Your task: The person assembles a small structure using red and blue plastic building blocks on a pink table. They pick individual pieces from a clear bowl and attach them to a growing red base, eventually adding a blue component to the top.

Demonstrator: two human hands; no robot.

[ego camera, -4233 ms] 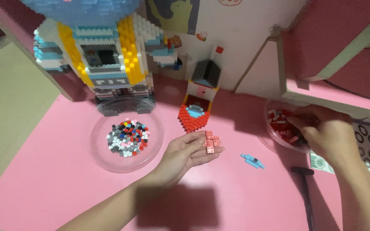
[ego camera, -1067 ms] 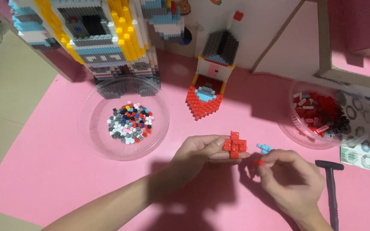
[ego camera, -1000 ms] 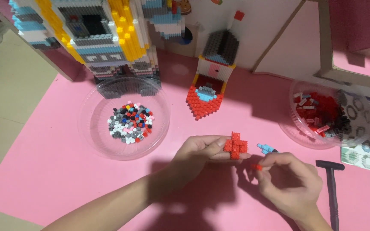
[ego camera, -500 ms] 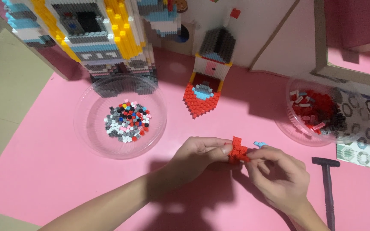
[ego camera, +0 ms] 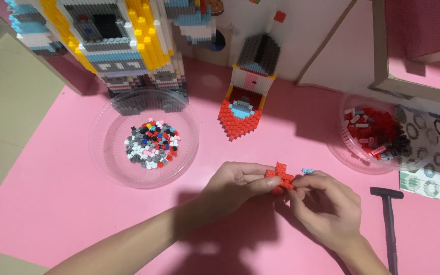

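Bowl of bricks (ego camera: 143,137) left, second bowl (ego camera: 378,132) right, small boat model (ego camera: 243,109) between them.

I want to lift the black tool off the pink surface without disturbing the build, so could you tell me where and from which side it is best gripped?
Grip the black tool around its long straight handle, about midway, coming from above. It lies flat on the pink surface, head pointing away, and the right hand beside it leaves that side tight, so the outer right side looks freer.
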